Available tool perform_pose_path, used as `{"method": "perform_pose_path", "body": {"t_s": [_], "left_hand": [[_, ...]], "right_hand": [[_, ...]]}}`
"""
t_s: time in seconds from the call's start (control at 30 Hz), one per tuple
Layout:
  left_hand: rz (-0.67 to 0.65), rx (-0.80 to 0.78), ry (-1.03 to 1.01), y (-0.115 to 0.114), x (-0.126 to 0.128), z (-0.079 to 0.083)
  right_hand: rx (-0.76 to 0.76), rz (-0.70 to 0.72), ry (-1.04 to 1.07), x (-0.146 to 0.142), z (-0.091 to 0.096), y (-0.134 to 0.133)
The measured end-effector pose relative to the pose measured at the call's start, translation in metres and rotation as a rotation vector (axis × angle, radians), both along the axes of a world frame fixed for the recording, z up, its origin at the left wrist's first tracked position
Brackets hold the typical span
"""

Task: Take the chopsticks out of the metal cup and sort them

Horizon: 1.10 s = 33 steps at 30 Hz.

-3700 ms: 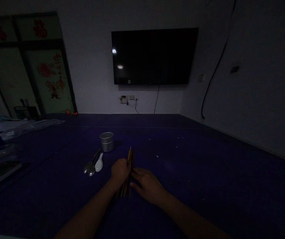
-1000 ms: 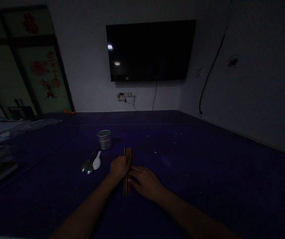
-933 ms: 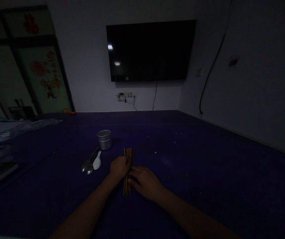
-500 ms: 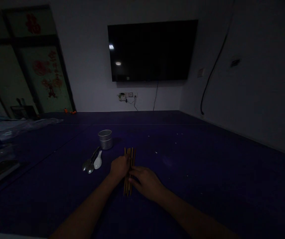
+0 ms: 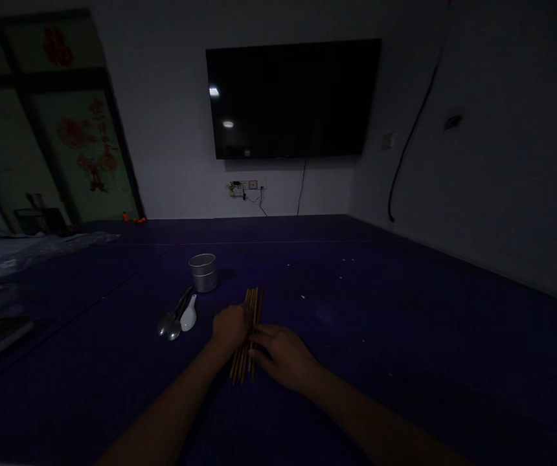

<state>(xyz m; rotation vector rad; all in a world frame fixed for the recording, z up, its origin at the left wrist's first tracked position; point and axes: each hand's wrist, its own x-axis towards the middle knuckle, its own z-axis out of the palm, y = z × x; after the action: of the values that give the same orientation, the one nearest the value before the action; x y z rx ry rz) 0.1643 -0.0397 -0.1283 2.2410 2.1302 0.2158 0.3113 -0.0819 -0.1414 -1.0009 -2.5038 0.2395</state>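
The sticks (image 5: 252,301) run between the hands, the left hand (image 5: 230,325) curled closed around them, the right hand (image 5: 283,356) half open with fingertips at their side, so uneven pressure could fan the bundle or roll one loose.

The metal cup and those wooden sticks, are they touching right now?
Apart. The head view shows a plain gap: a stretch of purple surface lies between the metal cup and the wooden sticks, which lie farther right.

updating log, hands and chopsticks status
Left hand around chopsticks; right hand touching them. Near ends slightly spread. Cup and spoons left, not in the way.
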Motion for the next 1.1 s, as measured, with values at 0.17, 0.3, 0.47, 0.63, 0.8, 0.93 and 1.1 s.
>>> {"method": "perform_pose_path", "body": {"t_s": [0.17,0.3,0.47,0.63,0.8,0.93,1.1], "left_hand": [[0.032,-0.007,-0.003,0.002,0.001,-0.002],[0.036,0.002,0.000,0.002,0.001,-0.002],[0.019,0.002,-0.010,0.002,0.001,-0.002],[-0.003,-0.004,-0.011,0.002,0.001,-0.002],[0.018,0.012,-0.015,0.001,0.002,-0.005],[0.057,0.038,-0.052,-0.002,0.001,-0.008],[0.029,0.062,-0.096,-0.005,-0.003,-0.009]], "right_hand": [[0.001,-0.010,0.035,0.000,0.000,-0.001],[-0.002,-0.011,0.039,0.000,-0.001,0.000],[-0.006,-0.017,0.027,0.000,-0.002,0.002],[-0.003,-0.028,0.047,0.001,-0.004,0.003],[-0.003,-0.041,0.049,0.001,-0.007,0.005],[-0.015,-0.034,0.061,0.001,-0.009,0.006],[0.001,-0.014,0.074,0.002,-0.010,0.006]]}}
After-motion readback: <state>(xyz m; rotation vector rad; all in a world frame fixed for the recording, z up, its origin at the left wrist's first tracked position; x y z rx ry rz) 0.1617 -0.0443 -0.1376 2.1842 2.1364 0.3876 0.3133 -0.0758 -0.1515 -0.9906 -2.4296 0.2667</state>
